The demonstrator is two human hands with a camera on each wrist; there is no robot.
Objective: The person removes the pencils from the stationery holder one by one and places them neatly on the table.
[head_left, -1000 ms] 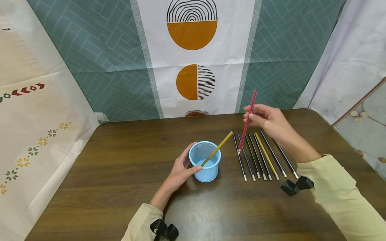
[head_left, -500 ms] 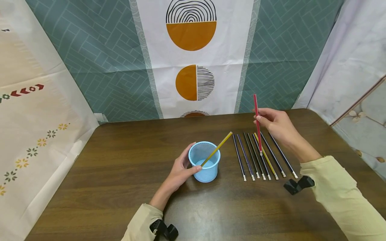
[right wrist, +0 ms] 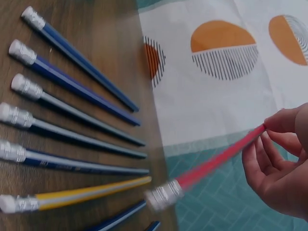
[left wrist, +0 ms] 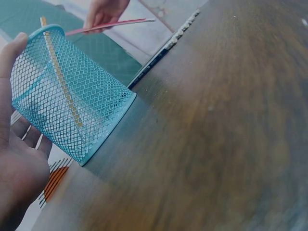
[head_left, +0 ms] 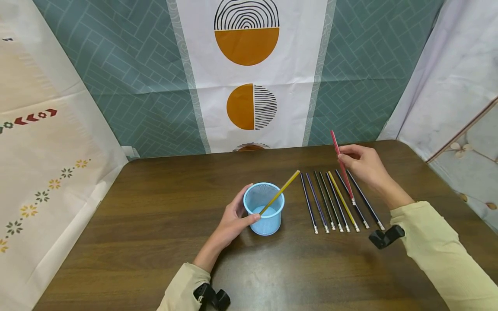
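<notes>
My left hand [head_left: 236,216] grips a light blue mesh cup [head_left: 268,225] on the table, thumb at the rim and fingers around its far side. A yellow pencil [head_left: 285,186] leans inside the cup, its upper end past the right rim. Between thumb and fingers, my right hand [head_left: 363,163] pinches a red pencil [head_left: 344,170] above the table, white eraser end down. Below it lies a row of pencils, mostly dark, such as a dark blue pencil [right wrist: 82,62], with one yellow pencil [right wrist: 91,191] among them. Their eraser ends point toward me.
The brown wooden table [head_left: 155,224] ends at a green patterned cloth [head_left: 155,108] with a white printed panel. Pale cloths hang at the left and right sides. A black wrist camera [head_left: 212,297] sits on the left sleeve, another [head_left: 386,236] on the right.
My right hand has moved right and slightly down with the red pencil, which has swung so its eraser end points lower right. The left hand, cup and lying pencils stay put.
</notes>
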